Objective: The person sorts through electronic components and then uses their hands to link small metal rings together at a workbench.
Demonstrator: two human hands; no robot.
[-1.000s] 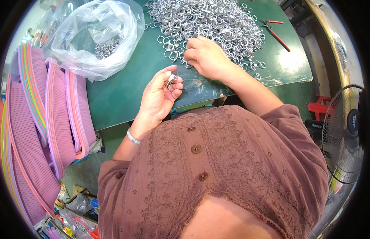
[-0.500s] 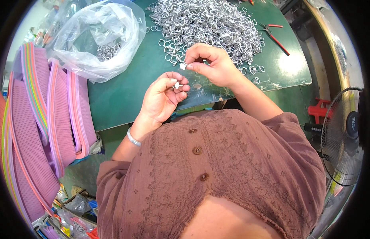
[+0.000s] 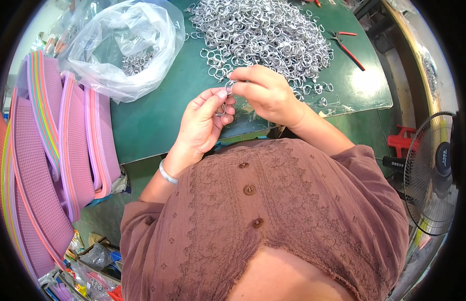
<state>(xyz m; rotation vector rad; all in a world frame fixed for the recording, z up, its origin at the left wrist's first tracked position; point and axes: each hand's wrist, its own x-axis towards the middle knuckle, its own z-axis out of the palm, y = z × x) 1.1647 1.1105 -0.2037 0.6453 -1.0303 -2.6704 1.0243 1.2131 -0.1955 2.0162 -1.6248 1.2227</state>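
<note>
Between the thumb and fingers of my left hand (image 3: 205,118) is a small silvery metal ring (image 3: 221,109). My right hand (image 3: 268,95) is closed in a pinch on another metal ring (image 3: 229,88), held just above the left thumb tip. The two hands nearly touch over the table's front edge. Just beyond them rises a big heap of grey metal rings (image 3: 265,37), with a few loose ones (image 3: 313,89) lying to the right of my right hand. Exactly how the two held rings meet is too small to tell.
A clear plastic bag (image 3: 165,65) with some rings inside stands at the left on the green table (image 3: 147,120). Red-handled pliers (image 3: 350,52) lie at the right. Pink baskets (image 3: 40,185) are stacked at left; a fan (image 3: 433,170) and red stool (image 3: 401,140) stand at right.
My right hand has come down toward the left and turned, bringing its ring to the left thumb. The ring in my left hand now shows its round side.
</note>
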